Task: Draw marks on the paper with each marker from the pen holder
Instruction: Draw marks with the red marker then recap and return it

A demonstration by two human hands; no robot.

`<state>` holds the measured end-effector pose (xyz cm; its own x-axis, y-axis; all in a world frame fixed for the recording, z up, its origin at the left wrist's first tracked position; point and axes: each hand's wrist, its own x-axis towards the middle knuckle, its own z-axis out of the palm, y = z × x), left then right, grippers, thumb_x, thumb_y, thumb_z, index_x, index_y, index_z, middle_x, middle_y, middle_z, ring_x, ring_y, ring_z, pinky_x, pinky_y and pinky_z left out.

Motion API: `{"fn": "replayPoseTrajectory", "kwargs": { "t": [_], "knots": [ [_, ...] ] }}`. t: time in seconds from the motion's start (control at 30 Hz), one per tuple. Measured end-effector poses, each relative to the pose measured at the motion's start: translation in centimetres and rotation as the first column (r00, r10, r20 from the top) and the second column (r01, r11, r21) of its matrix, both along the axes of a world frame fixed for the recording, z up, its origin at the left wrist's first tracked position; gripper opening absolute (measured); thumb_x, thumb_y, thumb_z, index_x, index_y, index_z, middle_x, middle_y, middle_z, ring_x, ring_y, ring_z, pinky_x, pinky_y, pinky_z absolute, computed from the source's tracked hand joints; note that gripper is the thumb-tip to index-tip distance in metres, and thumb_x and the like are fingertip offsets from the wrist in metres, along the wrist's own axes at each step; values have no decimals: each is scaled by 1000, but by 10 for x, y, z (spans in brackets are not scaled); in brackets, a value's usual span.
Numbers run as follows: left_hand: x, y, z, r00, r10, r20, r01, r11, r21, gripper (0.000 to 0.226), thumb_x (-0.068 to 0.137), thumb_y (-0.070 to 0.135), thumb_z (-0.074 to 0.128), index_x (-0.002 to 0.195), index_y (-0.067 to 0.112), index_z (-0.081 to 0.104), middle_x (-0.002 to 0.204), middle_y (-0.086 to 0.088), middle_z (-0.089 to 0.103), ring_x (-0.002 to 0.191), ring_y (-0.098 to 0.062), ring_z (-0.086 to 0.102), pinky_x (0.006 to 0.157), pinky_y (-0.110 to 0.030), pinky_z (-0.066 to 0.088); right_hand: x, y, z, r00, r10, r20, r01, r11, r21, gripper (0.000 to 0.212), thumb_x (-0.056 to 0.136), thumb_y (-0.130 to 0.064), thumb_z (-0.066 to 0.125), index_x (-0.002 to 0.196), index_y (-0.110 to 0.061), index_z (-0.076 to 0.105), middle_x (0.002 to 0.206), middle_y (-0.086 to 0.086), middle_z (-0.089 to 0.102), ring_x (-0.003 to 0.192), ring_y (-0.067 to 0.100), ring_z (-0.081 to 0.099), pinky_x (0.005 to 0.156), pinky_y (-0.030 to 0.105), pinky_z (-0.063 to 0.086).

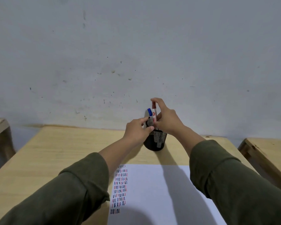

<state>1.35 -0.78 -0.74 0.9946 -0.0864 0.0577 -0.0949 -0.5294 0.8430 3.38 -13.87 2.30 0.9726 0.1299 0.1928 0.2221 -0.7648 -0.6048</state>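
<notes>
Your left hand (137,129) grips the rim of the black mesh pen holder (155,141), thumb and fingers closed around its near-left edge, steadying it on the wooden table (55,153). Your right hand (166,118) sits just to the right of the left one, above the holder's mouth, pinching the red marker (154,111): the index finger arches over its red cap and the thumb presses its white barrel lower down. The marker stands upright with its lower end inside the holder. Just left of your right hand's fingers, the blue marker (149,113) leans in the holder, cap up, touched by neither hand. Below both wrists, toward you, lies the paper (152,192), its left strip filled with rows of short red, blue and black strokes beside your left sleeve (63,192).
</notes>
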Motion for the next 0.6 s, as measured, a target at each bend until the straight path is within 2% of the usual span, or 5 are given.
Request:
{"fn": "replayPoseTrajectory", "kwargs": {
  "t": [0.1, 0.23, 0.37, 0.6],
  "knots": [
    [0, 0, 0, 1000, 6, -14, -7, 1000, -20, 53, 84, 28, 65, 135, 22, 50, 138, -4, 55, 128, -21, 50, 106, -31, 38, 2, -2, -7, 1000, 14, 3, -14, 999, -36, 68, 79, -2, 62, 133, -33, 35, 75, 4, 58, 65, 14, 57, 52, 22, 41],
    [1, 0, 1, 1000, 9, -27, -10, 999, -35, 55, 83, 28, 66, 135, 22, 51, 138, -4, 55, 126, -19, 52, 104, -29, 39, 5, -5, -11, 1000, 11, 3, -10, 999, -51, 67, 77, -2, 64, 132, -32, 37, 72, 5, 57, 64, 17, 55, 51, 22, 40],
    [1, 0, 2, 999, 15, -36, -16, 998, -54, 55, 82, 27, 67, 135, 21, 51, 139, -4, 54, 125, -20, 52, 106, -32, 40, 8, -5, -13, 1000, 16, 2, -16, 999, -47, 67, 77, -2, 63, 130, -34, 39, 80, 14, 65, 70, 24, 59, 55, 25, 43],
    [-2, -2, 5, 996, 28, -80, -38, 992, -122, 55, 84, 22, 66, 136, 20, 49, 130, -10, 60, 119, -23, 57, 98, -37, 48, 11, -5, -19, 1000, 6, 10, -6, 999, -35, 58, 78, -6, 65, 127, -31, 47, 77, 4, 57, 77, 22, 55, 56, 15, 37]
  ]
}}
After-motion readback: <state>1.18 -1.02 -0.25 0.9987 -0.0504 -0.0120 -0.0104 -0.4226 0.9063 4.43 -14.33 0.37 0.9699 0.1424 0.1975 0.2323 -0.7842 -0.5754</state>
